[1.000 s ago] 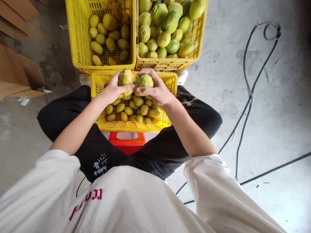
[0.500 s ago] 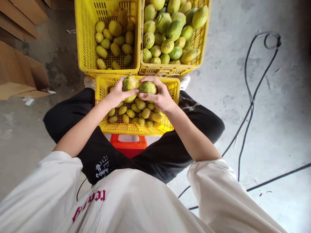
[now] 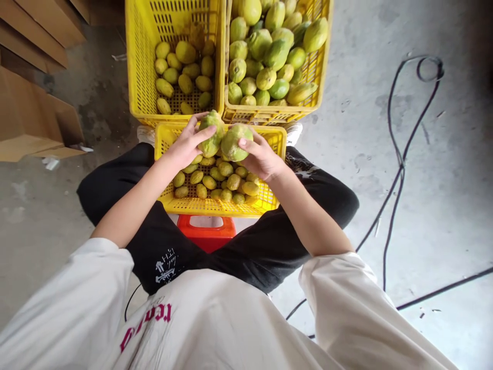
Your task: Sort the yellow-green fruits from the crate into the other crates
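Note:
My left hand point(image 3: 189, 143) is closed around a green-yellow papaya point(image 3: 211, 134), thumb across its front. Beside it, my right hand point(image 3: 262, 153) grips a second, rounder papaya point(image 3: 235, 143) with the thumb on top. Both fruits are held close together over a low yellow crate point(image 3: 215, 209) between my legs. Several smaller yellow-green fruits point(image 3: 227, 180) lie in that crate, partly hidden by my hands and the held papayas.
Beyond it stand a yellow crate point(image 3: 139, 67) with small yellow fruits and another yellow crate point(image 3: 325, 67) heaped with larger papayas. A red stool point(image 3: 206, 239) sits below the near crate. Cardboard boxes point(image 3: 34, 113) lie left; a black cable point(image 3: 396, 180) loops over the floor right.
Both papayas have been turned in my hands and now show paler green sides. My right hand has rotated, its fingers now lower under the fruit. The view has shifted slightly.

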A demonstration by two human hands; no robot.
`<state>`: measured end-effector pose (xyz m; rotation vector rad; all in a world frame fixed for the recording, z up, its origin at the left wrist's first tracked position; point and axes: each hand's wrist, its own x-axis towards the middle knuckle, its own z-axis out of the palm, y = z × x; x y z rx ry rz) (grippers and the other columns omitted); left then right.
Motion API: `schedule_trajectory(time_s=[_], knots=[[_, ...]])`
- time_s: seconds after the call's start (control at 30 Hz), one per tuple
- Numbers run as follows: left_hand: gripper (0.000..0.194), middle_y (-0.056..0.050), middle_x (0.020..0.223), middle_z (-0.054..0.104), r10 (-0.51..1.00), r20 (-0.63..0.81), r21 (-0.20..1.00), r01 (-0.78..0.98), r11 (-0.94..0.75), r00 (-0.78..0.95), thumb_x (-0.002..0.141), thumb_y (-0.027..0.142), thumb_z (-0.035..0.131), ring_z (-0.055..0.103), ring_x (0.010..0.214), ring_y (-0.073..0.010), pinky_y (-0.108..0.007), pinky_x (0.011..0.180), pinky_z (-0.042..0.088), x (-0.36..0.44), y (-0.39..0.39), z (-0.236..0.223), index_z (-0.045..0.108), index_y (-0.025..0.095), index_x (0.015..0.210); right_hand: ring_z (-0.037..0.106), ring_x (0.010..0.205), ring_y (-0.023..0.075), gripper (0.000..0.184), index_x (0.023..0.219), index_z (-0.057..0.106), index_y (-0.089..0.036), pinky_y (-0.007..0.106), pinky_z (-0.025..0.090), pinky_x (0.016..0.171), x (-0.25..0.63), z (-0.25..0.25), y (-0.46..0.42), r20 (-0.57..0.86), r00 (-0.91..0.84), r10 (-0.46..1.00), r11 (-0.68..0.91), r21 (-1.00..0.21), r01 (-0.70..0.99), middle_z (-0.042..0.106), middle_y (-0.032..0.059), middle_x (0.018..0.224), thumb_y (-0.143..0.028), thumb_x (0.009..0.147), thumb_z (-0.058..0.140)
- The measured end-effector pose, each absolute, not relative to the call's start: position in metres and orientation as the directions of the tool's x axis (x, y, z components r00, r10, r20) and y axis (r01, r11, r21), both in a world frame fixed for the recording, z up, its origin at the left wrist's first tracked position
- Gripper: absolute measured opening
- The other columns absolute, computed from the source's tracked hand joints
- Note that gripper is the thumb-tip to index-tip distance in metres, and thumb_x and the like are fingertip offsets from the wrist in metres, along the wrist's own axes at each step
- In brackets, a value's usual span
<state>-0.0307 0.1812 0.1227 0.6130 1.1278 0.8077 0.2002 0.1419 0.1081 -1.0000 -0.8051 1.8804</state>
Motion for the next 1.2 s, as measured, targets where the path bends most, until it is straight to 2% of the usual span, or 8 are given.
schedule_trajectory(time_s=[0.07,0.17,0.37,0.5,0.6,0.73,1.0,1.2], knots=[[0.045,-0.008,0.153,0.082,0.819,-0.531,0.783,-0.243,0.573,0.219,0.109,0.019,0.09,0.073,0.175,-0.0432,-0.057,0.136,0.067,-0.027,0.179,0.124,0.069,0.029,0.147,0.084,0.13,0.0329,0.074,0.127,0.078,-0.034,0.049,0.079,0.116,0.194,0.107,0.137,-0.34,-0.318,0.885,-0.447,-0.812,-0.375,0.085,0.0021,0.126,-0.071,0.079,0.121],[0.044,-0.01,0.154,0.084,0.812,-0.534,0.78,-0.235,0.58,0.233,0.106,0.021,0.092,0.079,0.165,-0.0387,-0.054,0.133,0.07,-0.026,0.176,0.126,0.068,0.028,0.142,0.085,0.136,0.0345,0.075,0.13,0.075,-0.035,0.055,0.08,0.117,0.189,0.102,0.131,-0.371,-0.313,0.874,-0.474,-0.791,-0.386,0.083,0.0009,0.128,-0.062,0.078,0.124],[0.051,-0.005,0.137,0.092,0.769,-0.606,0.738,-0.217,0.639,0.202,0.098,0.023,0.086,0.09,0.141,-0.0331,-0.041,0.106,0.076,-0.039,0.172,0.128,0.068,0.028,0.145,0.087,0.13,0.0346,0.081,0.13,0.074,-0.036,0.057,0.082,0.114,0.191,0.1,0.125,-0.445,-0.315,0.838,-0.54,-0.76,-0.362,0.082,0.0008,0.128,-0.059,0.073,0.126],[0.056,-0.003,0.127,0.093,0.766,-0.618,0.733,-0.225,0.642,0.175,0.098,0.027,0.096,0.093,0.127,-0.0314,-0.036,0.093,0.075,-0.046,0.172,0.126,0.07,0.03,0.147,0.086,0.139,0.042,0.063,0.129,0.078,-0.034,0.067,0.079,0.119,0.199,0.106,0.13,-0.424,-0.377,0.823,-0.555,-0.742,-0.377,0.087,0.0069,0.137,-0.064,0.084,0.111],[0.058,-0.005,0.124,0.092,0.773,-0.605,0.743,-0.213,0.634,0.189,0.095,0.039,0.109,0.093,0.125,-0.0322,-0.038,0.095,0.076,-0.05,0.174,0.126,0.073,0.028,0.14,0.085,0.147,0.0434,0.055,0.13,0.079,-0.032,0.068,0.075,0.126,0.207,0.109,0.137,-0.376,-0.429,0.821,-0.543,-0.746,-0.386,0.089,0.0088,0.141,-0.056,0.088,0.103],[0.056,-0.009,0.127,0.092,0.762,-0.595,0.746,-0.175,0.642,0.255,0.094,0.047,0.114,0.093,0.124,-0.0315,-0.037,0.094,0.077,-0.053,0.173,0.127,0.077,0.024,0.131,0.086,0.144,0.038,0.065,0.131,0.074,-0.035,0.059,0.077,0.124,0.212,0.103,0.141,-0.351,-0.42,0.837,-0.516,-0.76,-0.394,0.089,0.0047,0.137,-0.059,0.086,0.113],[0.058,-0.003,0.12,0.09,0.767,-0.567,0.732,-0.244,0.637,0.3,0.089,0.04,0.117,0.089,0.126,-0.0273,-0.036,0.102,0.073,-0.049,0.159,0.118,0.076,0.028,0.128,0.086,0.141,0.0339,0.068,0.132,0.07,-0.039,0.068,0.077,0.13,0.206,0.111,0.139,-0.381,-0.463,0.8,-0.574,-0.712,-0.405,0.084,-0.0026,0.129,-0.041,0.082,0.116],[0.074,-0.003,0.129,0.084,0.815,-0.503,0.834,-0.087,0.545,0.287,0.074,0.027,0.118,0.083,0.14,-0.0315,-0.046,0.119,0.07,-0.058,0.176,0.104,0.078,0.029,0.136,0.084,0.147,0.0402,0.056,0.118,0.074,-0.034,0.071,0.079,0.127,0.191,0.108,0.146,-0.501,-0.337,0.797,-0.603,-0.684,-0.41,0.087,0.0041,0.131,-0.038,0.078,0.113]])
